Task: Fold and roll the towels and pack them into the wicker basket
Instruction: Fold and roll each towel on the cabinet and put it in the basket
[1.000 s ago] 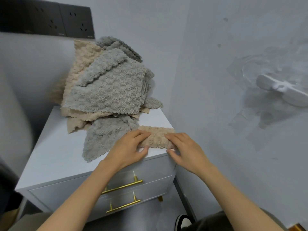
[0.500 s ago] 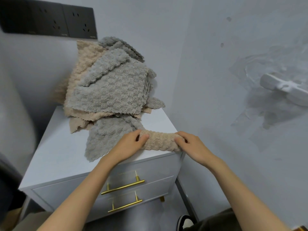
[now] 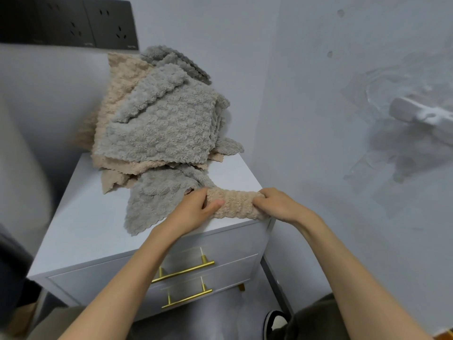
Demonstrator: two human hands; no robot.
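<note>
One beige towel (image 3: pixel 235 204) is rolled at the cabinet (image 3: pixel 81 224) front edge — left hand (image 3: pixel 193 212) and right hand (image 3: pixel 277 204) grip its ends. Unfolded pile (image 3: pixel 159 123) remains behind; basket not in view.

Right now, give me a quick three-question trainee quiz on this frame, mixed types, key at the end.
1. True or false: the left hand and the right hand both grip the beige roll.
2. The beige roll lies on the white cabinet at its: A) back left corner B) front right edge C) middle.
3. How many gold handles show on the cabinet front?
Key: 1 true; 2 B; 3 two.
</note>
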